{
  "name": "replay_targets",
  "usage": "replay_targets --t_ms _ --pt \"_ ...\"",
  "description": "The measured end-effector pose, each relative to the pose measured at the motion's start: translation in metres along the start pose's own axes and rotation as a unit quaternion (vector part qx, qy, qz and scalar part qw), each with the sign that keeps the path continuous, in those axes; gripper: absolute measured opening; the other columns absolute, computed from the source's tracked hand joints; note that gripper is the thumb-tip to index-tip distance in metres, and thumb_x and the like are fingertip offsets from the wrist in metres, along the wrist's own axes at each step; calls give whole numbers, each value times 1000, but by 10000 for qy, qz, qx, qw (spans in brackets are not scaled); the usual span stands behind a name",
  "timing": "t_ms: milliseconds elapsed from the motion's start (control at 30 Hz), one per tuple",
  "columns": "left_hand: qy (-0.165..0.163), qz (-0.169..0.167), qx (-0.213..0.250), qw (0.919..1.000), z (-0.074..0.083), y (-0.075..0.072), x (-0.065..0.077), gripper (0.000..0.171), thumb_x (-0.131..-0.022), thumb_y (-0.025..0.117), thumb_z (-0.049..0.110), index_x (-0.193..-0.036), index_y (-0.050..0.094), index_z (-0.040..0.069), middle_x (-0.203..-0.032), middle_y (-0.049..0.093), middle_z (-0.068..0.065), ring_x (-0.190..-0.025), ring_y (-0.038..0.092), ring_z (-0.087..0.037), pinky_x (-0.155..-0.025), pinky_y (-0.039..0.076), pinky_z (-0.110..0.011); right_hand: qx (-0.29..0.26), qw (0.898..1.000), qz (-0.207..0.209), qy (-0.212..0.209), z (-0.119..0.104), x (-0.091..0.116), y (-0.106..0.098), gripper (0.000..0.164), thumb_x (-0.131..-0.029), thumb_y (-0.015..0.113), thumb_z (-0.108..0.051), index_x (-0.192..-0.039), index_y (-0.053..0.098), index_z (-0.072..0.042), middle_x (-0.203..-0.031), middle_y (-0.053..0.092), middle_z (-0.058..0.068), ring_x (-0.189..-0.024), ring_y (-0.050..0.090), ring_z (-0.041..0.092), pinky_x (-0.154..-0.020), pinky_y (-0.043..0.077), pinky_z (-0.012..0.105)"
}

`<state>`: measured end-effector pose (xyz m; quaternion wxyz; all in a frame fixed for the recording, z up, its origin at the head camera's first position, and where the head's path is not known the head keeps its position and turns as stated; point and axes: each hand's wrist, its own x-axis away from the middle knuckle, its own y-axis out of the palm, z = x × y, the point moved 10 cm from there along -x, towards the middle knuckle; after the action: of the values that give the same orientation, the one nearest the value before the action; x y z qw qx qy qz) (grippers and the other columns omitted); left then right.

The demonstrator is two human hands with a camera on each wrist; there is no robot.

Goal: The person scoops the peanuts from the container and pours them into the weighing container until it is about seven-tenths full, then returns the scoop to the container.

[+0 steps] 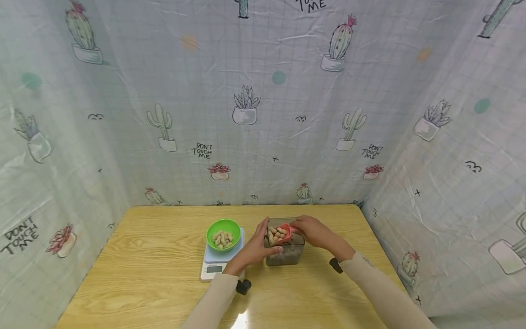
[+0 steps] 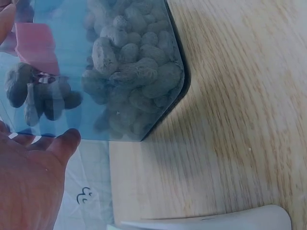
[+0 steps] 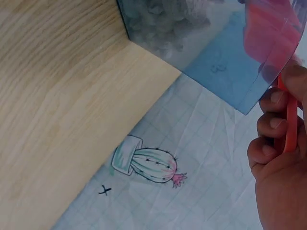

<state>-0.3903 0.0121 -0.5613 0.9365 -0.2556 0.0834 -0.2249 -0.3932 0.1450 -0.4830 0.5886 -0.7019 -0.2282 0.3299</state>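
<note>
A clear, grey-tinted plastic container (image 1: 284, 257) stands on the table, with unshelled peanuts (image 2: 136, 72) in its lower part. My left hand (image 1: 255, 249) holds the container's left side, thumb at the front and fingers toward the back. Just inside the container's opening is a red scoop (image 1: 289, 231) loaded with several peanuts (image 1: 277, 234). My right hand (image 1: 314, 231) grips the scoop's handle (image 3: 291, 122) at the container's right rim, fingers curled round it. Through the wall in the left wrist view, the scoop shows above the heap.
Left of the container, a white kitchen scale (image 1: 205, 273) carries a green bowl (image 1: 211, 226) with peanuts in it. The scale sits close to my left forearm. A cactus-print curtain (image 1: 263, 137) hangs behind and at both sides of the wooden table (image 1: 156, 260).
</note>
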Motion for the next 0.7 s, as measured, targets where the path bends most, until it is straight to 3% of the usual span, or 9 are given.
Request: replay_targets --t_ms 267,433,700 --pt "43 -21 -1 10000 2 -2 2 108 -84 70 58 -159 -3 33 -167 0 -8 -143 34 -41 -109 39 -57 -532 9972 345 384 9 16 -5 21 -98 59 -18 -114 69 -10 -86 61 -2 -74 51 10 -68 45 30" --pt "-7 34 -75 10000 2 -3 3 108 -83 70 59 -158 -3 34 -167 0 -9 -146 29 -41 -110 36 -59 -925 9933 467 513 15 21 2 24 -100 55 -18 -119 68 -11 -82 58 -5 -71 44 6 -67 39 26" --pt "-28 60 -105 9999 2 -3 4 108 -83 71 58 -159 -1 31 -167 2 -9 -146 30 -40 -110 37 -59 -1358 9835 1030 610 24 30 1 23 -99 56 -20 -115 70 -12 -91 67 -3 -78 54 7 -70 45 30"
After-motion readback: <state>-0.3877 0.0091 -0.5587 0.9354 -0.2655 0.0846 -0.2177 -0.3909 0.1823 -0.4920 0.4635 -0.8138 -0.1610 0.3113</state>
